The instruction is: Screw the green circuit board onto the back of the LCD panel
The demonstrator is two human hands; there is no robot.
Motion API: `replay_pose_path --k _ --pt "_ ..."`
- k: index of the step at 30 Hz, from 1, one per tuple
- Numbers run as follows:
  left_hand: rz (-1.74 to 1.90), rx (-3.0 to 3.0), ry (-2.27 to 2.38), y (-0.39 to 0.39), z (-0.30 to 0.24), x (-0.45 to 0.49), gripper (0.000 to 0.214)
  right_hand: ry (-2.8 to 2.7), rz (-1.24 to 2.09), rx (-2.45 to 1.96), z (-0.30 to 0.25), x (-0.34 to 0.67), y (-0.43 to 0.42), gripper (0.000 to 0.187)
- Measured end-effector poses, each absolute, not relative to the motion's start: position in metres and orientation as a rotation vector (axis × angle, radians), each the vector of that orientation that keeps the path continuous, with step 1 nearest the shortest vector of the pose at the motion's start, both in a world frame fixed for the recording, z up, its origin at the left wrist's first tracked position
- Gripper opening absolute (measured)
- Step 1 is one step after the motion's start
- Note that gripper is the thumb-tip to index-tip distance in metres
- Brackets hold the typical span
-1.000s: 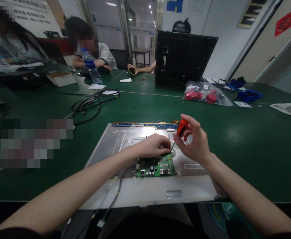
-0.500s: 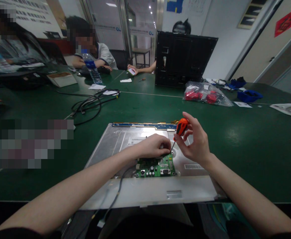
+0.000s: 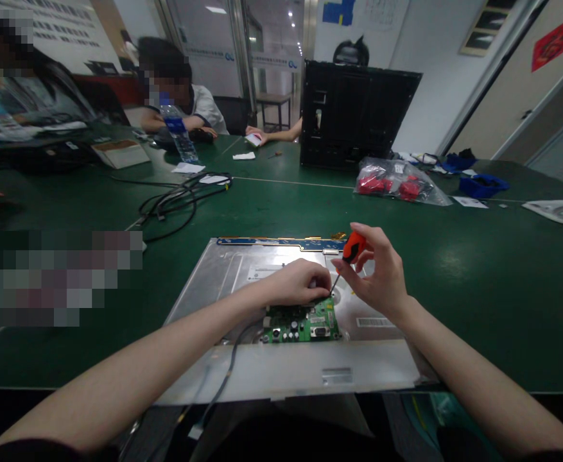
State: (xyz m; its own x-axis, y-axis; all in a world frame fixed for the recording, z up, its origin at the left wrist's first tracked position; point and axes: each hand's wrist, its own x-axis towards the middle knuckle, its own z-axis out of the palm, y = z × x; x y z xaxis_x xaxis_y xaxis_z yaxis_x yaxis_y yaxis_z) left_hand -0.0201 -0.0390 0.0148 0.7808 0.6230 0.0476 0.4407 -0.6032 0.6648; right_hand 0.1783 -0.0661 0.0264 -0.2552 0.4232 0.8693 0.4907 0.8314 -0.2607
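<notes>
The green tabletop (image 3: 478,289) carries a metal panel (image 3: 214,276), with the circuit board (image 3: 300,324) at its six o'clock edge. The left hand (image 3: 295,282), fingers curled together, steadies the board. The right hand (image 3: 380,276) pinches a screwdriver (image 3: 353,247), its tip at the board's one o'clock corner. This looks like screw work, which calls for steady pressure.

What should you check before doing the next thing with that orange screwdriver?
1. Right hand grips the screwdriver handle: ok.
2. Tip sits in a screw: cannot tell, too small.
3. Left hand rests on the green circuit board: ok.
4. Metal panel lies flat on the table: ok.
5. Black cable away from the tip: ok.
</notes>
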Motion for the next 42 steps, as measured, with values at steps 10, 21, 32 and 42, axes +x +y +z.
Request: replay_pose_path --k 10,21,32,42 --pt "0.341 2.316 0.797 -0.0392 0.0169 -0.0197 0.005 -1.889 -0.114 -0.691 0.0292 0.1752 -0.0691 0.060" --pt "0.327 2.321 0.800 -0.0397 0.0186 -0.0198 0.004 -1.895 -0.099 -0.715 0.0291 0.1768 -0.0725 0.060" --pt "0.336 2.317 0.801 -0.0397 0.0180 -0.0195 0.005 -1.906 -0.170 -0.714 0.0280 0.1770 -0.0682 0.064" --pt "0.340 2.319 0.804 -0.0397 0.0178 -0.0195 0.004 -1.913 -0.154 -0.736 0.0281 0.1766 -0.0703 0.066"
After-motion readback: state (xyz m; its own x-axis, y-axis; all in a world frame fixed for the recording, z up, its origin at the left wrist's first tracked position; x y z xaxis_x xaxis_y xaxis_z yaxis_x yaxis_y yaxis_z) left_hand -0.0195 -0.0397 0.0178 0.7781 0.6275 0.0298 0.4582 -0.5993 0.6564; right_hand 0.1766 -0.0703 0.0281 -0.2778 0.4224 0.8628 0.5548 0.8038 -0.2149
